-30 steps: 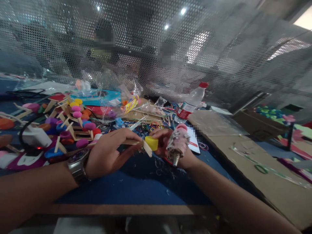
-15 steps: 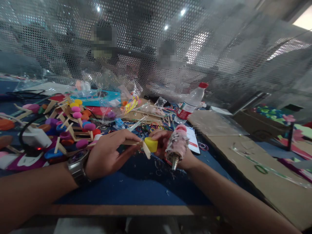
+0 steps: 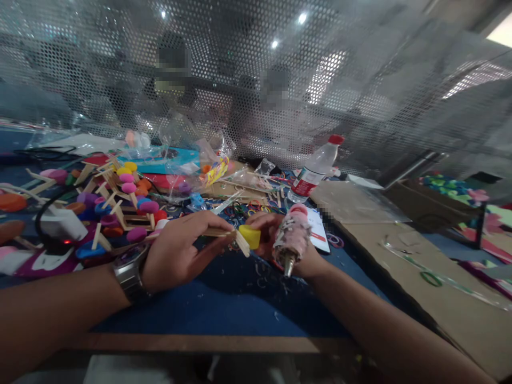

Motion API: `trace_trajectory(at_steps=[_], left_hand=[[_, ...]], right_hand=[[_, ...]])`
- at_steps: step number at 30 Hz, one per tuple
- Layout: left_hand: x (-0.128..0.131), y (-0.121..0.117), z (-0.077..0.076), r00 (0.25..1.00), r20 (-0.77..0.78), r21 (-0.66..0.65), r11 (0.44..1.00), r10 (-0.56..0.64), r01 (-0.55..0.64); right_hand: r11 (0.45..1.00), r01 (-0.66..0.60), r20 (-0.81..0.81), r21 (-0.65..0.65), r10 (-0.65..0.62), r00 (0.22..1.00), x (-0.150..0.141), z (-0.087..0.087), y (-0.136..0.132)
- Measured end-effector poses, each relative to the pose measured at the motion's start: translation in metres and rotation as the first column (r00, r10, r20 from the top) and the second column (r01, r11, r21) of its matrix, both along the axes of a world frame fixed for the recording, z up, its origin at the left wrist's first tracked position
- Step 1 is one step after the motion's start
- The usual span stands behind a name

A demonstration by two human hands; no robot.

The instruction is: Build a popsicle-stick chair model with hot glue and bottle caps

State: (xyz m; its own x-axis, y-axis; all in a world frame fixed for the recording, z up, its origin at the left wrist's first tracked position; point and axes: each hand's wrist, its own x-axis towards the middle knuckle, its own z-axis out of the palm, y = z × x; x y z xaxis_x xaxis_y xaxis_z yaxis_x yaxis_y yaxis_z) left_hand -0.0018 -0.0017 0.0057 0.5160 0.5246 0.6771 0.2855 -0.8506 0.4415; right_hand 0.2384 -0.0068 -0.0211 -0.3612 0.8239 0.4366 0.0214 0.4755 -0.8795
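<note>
My left hand (image 3: 182, 250), with a watch at its wrist, pinches a small piece made of wooden craft sticks (image 3: 242, 244). Its short crosswise end points toward my other hand. In the fingers of my right hand (image 3: 266, 234) is a yellow bottle cap (image 3: 250, 237), right beside the stick end; whether the two touch I cannot tell. A hot glue gun (image 3: 293, 242) with a pink, glue-crusted front is also in my right hand, its metal nozzle tilted down toward me. The hand hides its handle.
Stick pieces with coloured caps (image 3: 136, 210) crowd the left side, near a white plug adapter (image 3: 64, 226) with a red light. A water bottle (image 3: 312, 170), a phone (image 3: 318, 229) and rubber bands lie beyond my hands. Cardboard (image 3: 424, 261) covers the right; a perforated metal screen (image 3: 240, 64) stands behind.
Almost nothing differs. The cap and the stick piece stay side by side, with the stick end turned slightly; the whole view has shifted a little.
</note>
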Motion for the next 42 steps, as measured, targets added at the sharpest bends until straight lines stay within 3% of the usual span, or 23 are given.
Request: trace_trajectory(at_steps=[18, 42], left_hand=[[0.0001, 0.0023, -0.0018, 0.999, 0.02, 0.017, 0.999, -0.03, 0.029], [-0.001, 0.0038, -0.003, 0.999, 0.023, 0.014, 0.999, -0.042, 0.042]], right_hand=[[0.999, -0.033, 0.037, -0.014, 0.034, 0.999, 0.0016, -0.0018, 0.0009], [0.996, -0.077, -0.037, -0.041, 0.076, 0.996, -0.0009, -0.0018, 0.0011]])
